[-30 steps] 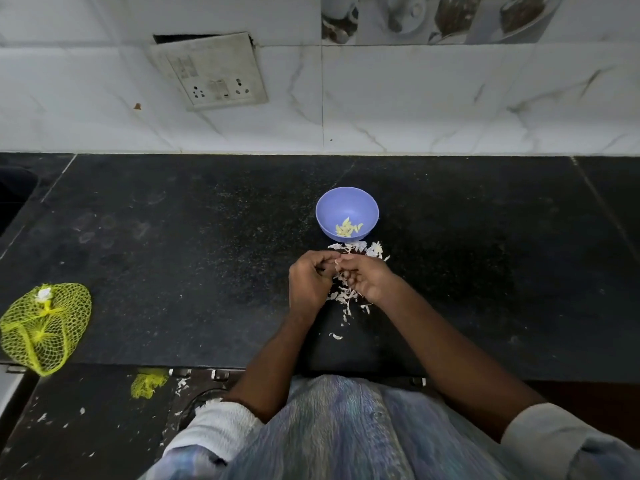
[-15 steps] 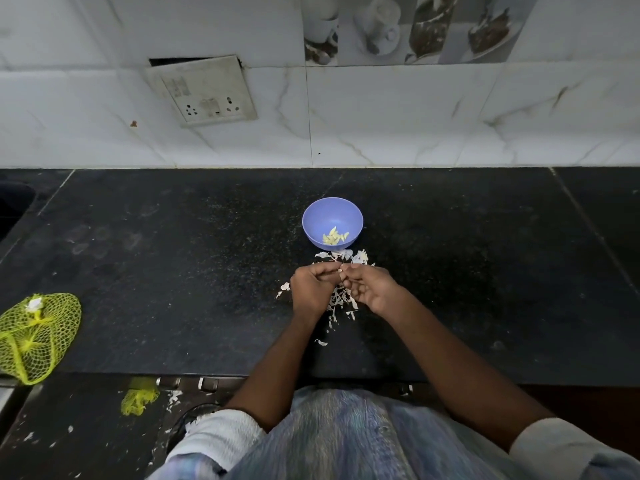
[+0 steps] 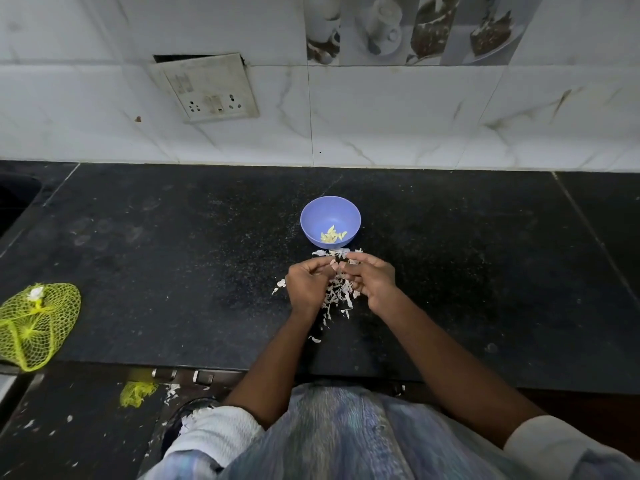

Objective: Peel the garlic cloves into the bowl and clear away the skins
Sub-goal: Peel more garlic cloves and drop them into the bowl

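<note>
A small blue bowl (image 3: 330, 211) stands on the black counter and holds several peeled garlic cloves (image 3: 332, 235). Just in front of it my left hand (image 3: 306, 285) and my right hand (image 3: 372, 280) are held close together above a pile of white garlic skins (image 3: 337, 299). The fingertips of both hands meet and pinch a small pale garlic clove (image 3: 338, 265), mostly hidden by the fingers. More skins (image 3: 330, 252) lie against the bowl's base.
A yellow net bag (image 3: 36, 323) lies at the counter's left front edge. A sink opening (image 3: 14, 199) is at far left. A wall socket plate (image 3: 206, 88) hangs loose on the tiled wall. Skins and a yellow net scrap (image 3: 136, 393) lie on the floor.
The view has tilted up slightly. My hands have stayed over the skins pile, working the clove; my right hand has drawn a little apart from the left.
</note>
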